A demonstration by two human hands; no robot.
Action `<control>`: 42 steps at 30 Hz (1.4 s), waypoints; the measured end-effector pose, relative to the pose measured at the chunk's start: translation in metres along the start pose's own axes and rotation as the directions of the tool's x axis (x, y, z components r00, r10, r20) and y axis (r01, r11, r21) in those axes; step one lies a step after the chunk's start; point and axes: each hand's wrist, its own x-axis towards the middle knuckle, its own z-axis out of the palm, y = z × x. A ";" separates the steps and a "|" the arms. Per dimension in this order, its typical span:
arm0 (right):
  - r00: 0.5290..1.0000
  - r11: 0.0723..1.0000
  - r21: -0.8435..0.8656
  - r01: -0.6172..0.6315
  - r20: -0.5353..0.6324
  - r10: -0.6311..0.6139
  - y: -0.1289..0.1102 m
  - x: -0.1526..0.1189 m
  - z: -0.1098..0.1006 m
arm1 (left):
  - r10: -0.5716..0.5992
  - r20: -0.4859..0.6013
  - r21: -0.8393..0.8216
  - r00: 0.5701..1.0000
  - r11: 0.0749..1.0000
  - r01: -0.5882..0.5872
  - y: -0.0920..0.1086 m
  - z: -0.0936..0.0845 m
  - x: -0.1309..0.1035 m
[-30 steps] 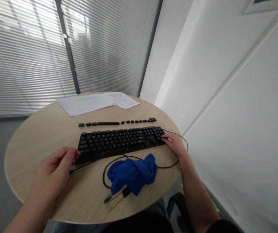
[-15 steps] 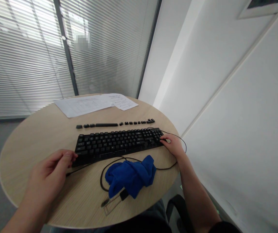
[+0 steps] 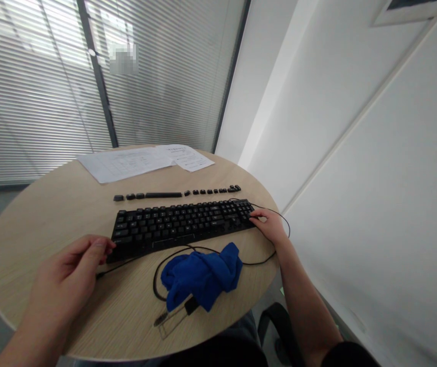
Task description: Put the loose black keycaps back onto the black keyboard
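A black keyboard (image 3: 180, 224) lies across the round table, its front row bare of keycaps. My left hand (image 3: 69, 275) pinches the keyboard's left end with thumb and fingers. At the opposite end, my right hand (image 3: 268, 224) has its thumb and fingers closed on the right edge. Behind the keyboard, several loose black keycaps and a long space bar (image 3: 164, 194) form a row. A crumpled blue cloth (image 3: 203, 272) sits in front, partly over a small wire tool with a brush (image 3: 161, 319).
White printed papers (image 3: 127, 164) lie near the far edge of the wooden table (image 3: 23, 239). A black cable (image 3: 157, 278) loops around the cloth and past my right wrist. A white wall stands close on the right; a dark chair part (image 3: 275, 321) shows below.
The whole view has shifted slightly, so the table and objects appear a little further left. Both hands keep their places at the keyboard's ends.
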 end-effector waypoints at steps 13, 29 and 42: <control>0.988 0.981 -0.118 0.154 0.038 -0.150 -0.010 -0.001 -0.002 | -0.039 -0.001 -0.012 0.999 0.999 0.039 0.009 -0.002 -0.001; 0.991 0.987 -0.100 0.127 0.054 -0.122 -0.013 0.002 -0.004 | -0.014 -0.003 -0.004 1.000 1.000 0.014 0.007 -0.001 -0.001; 0.977 0.968 -0.141 0.209 0.063 -0.202 -0.015 0.005 0.001 | -0.029 0.035 0.008 0.999 1.000 0.028 0.000 0.000 0.001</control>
